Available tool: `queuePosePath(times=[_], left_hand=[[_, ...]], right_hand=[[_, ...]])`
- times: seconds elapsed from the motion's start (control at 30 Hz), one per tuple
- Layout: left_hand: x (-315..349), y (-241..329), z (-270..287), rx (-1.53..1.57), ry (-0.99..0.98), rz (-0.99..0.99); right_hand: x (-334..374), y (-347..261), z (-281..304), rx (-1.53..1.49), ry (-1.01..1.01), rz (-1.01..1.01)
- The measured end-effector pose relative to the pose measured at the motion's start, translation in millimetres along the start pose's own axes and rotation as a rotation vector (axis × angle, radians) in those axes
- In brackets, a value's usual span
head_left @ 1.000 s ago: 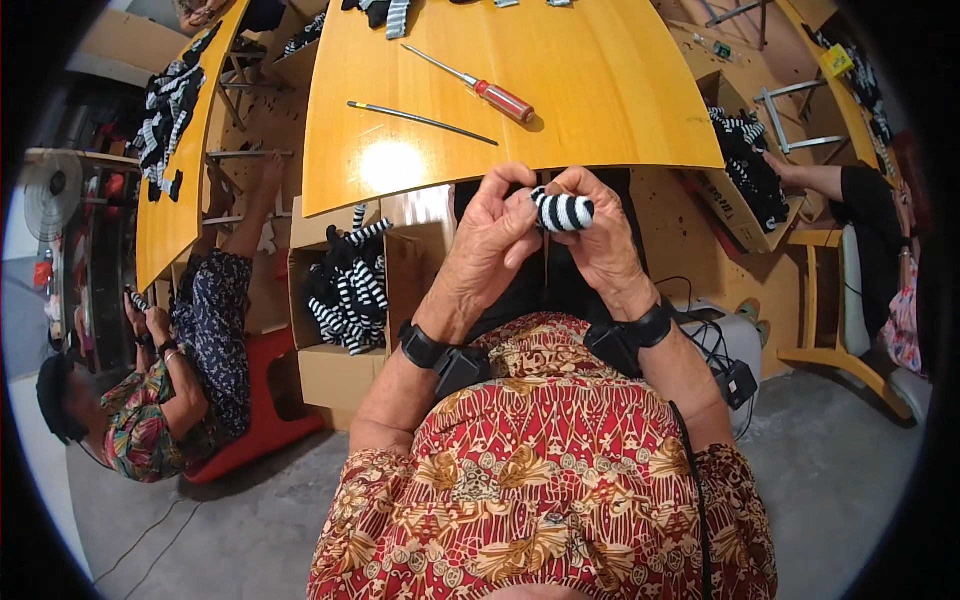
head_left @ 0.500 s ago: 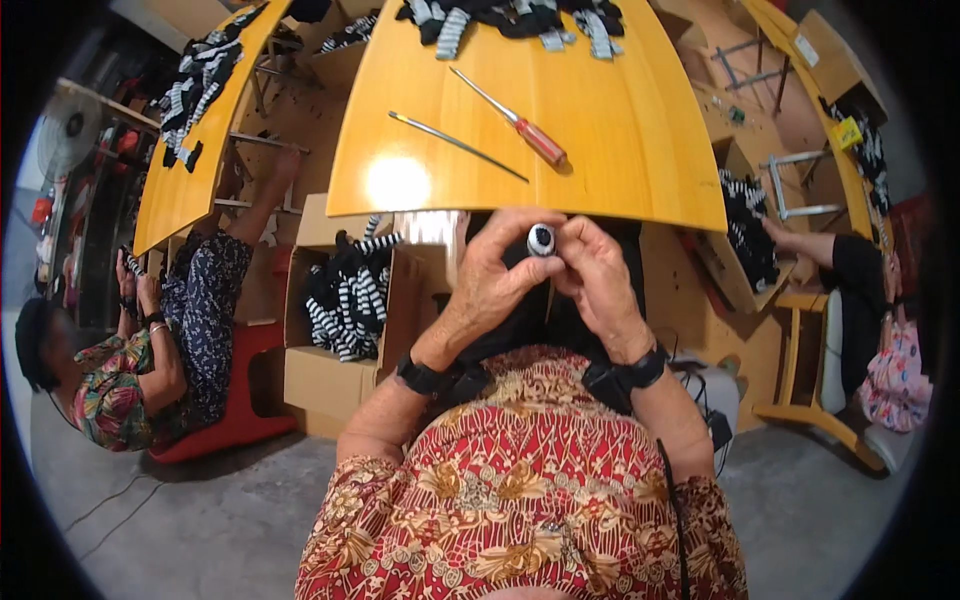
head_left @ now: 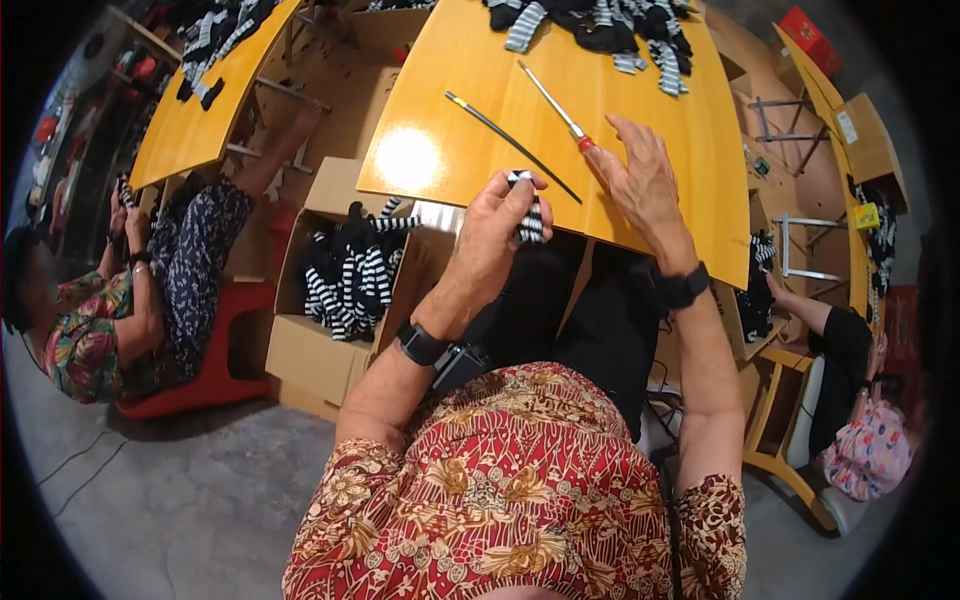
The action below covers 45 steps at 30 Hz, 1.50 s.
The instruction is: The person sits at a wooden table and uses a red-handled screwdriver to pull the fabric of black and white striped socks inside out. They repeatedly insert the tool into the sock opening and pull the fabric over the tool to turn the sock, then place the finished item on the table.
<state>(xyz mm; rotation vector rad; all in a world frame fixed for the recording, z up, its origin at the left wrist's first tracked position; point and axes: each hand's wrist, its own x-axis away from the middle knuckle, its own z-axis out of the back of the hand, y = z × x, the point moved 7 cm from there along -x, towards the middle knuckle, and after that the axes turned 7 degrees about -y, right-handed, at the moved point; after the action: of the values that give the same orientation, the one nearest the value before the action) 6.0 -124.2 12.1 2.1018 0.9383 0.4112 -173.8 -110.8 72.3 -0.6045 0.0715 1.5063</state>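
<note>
My left hand (head_left: 483, 228) is closed around a small black-and-white striped knitted tube (head_left: 531, 226) just off the near table edge. Its striped lower part hangs below my fingers. Over the table, my right hand (head_left: 646, 188) has its fingers stretched and apart, at the red handle of a screwdriver (head_left: 585, 144). Most of that handle is hidden beneath the hand; whether I touch it I cannot tell. Left of the screwdriver lies a thin dark rod (head_left: 512, 142) with a yellow band near its far end.
Black, grey and striped knitted pieces (head_left: 600, 35) are heaped at the far end of the yellow table (head_left: 440, 150). An open cardboard box (head_left: 318, 372) of similar pieces stands at my left. One person (head_left: 120, 335) sits to the left, another (head_left: 865, 440) to the right.
My hands have parted. The right one moved forward and right onto the screwdriver handle; the left one keeps the striped tube, now tilted so its side shows. The view has shifted.
</note>
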Motion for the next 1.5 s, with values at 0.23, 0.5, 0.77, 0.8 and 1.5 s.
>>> queuePosePath(times=[0.23, 0.5, 0.77, 0.8, 1.5], left_hand=[[-9.7, 3.6, 17.3, 0.649, 0.035, 0.043], [-30.6, -3.7, 45.8, 0.868, 0.133, 0.042], [-34.7, -3.8, 29.4, 0.817, 0.193, 0.036], [-35.6, -4.2, 25.1, 0.792, 0.204, 0.04], [-30.9, 2.4, -6.0, 0.704, 0.141, 0.052]], right_hand=[[-8.2, 7.7, -49.5, 0.184, -0.187, -0.013], [61.6, -30.9, 41.4, -0.369, -0.042, -0.082], [143.4, -61.0, 80.1, -0.488, -0.146, -0.043], [147.6, -60.5, 79.4, -0.481, -0.143, -0.052], [166.7, -70.1, 82.3, -0.413, -0.149, -0.057]])
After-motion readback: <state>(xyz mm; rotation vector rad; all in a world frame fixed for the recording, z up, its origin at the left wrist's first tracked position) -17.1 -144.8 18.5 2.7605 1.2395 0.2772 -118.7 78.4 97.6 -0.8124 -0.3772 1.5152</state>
